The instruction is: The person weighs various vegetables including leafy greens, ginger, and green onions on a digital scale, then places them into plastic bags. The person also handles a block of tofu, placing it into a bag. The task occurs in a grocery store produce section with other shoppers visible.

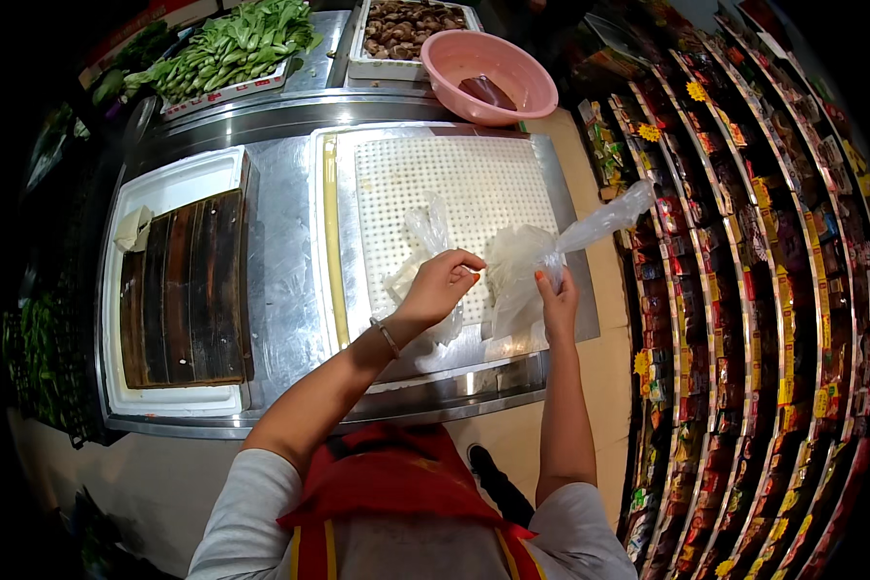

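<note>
My right hand [561, 301] grips a clear plastic bag [518, 254] near its gathered neck. The loose top of this bag sticks out up and to the right, and its pale contents are blurred by the film. My left hand [446, 281], fingers bent and thumb a little apart from them, hovers left of that bag with nothing visible in it. Partly hidden beneath my left hand, a second clear plastic bag [429, 228] with a whitish block inside lies on a white perforated board [471, 170].
A white tray [177, 177] at left holds a dark slatted wooden board [188, 297] and a pale block [133, 229], probably tofu. Behind stand leafy greens [239, 47], a foam box of mushrooms [406, 29] and a pink basin [449, 94]. Packed shelves [739, 290] line the right.
</note>
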{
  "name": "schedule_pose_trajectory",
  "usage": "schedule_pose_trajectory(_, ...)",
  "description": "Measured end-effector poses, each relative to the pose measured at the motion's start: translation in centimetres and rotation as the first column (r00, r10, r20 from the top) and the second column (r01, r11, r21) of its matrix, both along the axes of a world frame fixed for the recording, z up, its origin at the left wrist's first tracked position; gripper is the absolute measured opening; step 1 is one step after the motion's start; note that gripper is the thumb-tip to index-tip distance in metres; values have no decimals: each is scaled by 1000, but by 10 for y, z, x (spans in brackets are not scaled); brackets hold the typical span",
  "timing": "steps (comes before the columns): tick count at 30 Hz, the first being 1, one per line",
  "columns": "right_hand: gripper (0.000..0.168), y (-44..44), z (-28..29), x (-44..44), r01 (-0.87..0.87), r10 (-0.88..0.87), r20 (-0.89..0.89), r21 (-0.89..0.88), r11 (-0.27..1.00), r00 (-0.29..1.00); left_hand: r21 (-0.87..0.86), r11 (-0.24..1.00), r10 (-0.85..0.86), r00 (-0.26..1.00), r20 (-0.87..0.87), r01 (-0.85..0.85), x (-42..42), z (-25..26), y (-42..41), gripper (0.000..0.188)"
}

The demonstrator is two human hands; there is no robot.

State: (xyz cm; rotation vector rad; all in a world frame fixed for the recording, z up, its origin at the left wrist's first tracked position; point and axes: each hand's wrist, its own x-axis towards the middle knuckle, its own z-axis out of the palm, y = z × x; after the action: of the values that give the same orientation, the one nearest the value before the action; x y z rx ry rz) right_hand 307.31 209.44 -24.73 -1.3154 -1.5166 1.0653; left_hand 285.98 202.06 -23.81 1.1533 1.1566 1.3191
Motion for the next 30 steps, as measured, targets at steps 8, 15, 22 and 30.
schedule_pose_trajectory(8,17,29,-6,10,-70,44,-259,-94,993,965,156,986,91,966,-242,-54,38,13,60,19)
schedule_pose_trajectory(15,14,71,-1,17,-398,245,-516,-210,893,821,292,956,109,875,-472,39,63,10,119,16)
schedule_pose_trajectory(22,14,75,2,13,-531,366,-509,-227,816,779,206,963,249,858,-449,-172,62,13,104,11)
schedule_pose_trajectory(30,22,49,2,-8,-302,349,-106,313,901,931,287,913,378,865,-330,-290,82,10,64,21)
